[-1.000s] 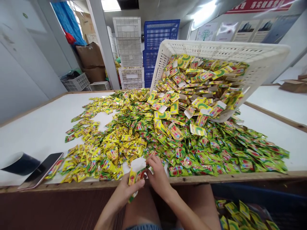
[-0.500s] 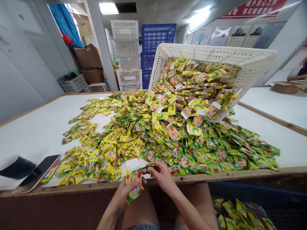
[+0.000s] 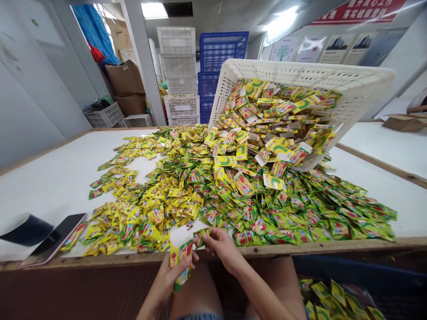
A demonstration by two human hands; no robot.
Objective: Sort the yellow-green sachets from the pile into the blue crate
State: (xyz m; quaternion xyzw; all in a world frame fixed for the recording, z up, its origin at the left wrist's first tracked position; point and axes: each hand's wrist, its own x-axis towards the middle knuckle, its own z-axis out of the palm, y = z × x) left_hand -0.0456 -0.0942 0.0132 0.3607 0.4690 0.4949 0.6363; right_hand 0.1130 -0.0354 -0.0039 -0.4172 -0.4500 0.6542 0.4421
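Observation:
My left hand point(image 3: 171, 275) is closed around a small yellow-and-green printed carton point(image 3: 180, 257), held tilted at the table's front edge with its white flap up. Just right of the carton, my right hand point(image 3: 220, 249) pinches a small green sachet point(image 3: 200, 237) between thumb and fingers. The sachet's near end is close to the carton; whether they touch I cannot tell. Behind my hands lie heaps of yellow sachets point(image 3: 150, 209) on the left and green sachets point(image 3: 287, 218) on the right.
A white basket point(image 3: 363, 84) lies tipped on the heap, spilling flat cartons point(image 3: 267, 120). At left are a dark cup point(image 3: 28, 231) and a phone point(image 3: 56, 240). Below the table at right, a blue crate point(image 3: 360, 271) holds filled-looking cartons. White crates point(image 3: 178, 66) and blue crates point(image 3: 222, 51) are stacked behind.
My right hand has turned the sachet so its printed face shows, beside the carton. The carton in my left hand has shifted slightly left and down. The view has moved a little.

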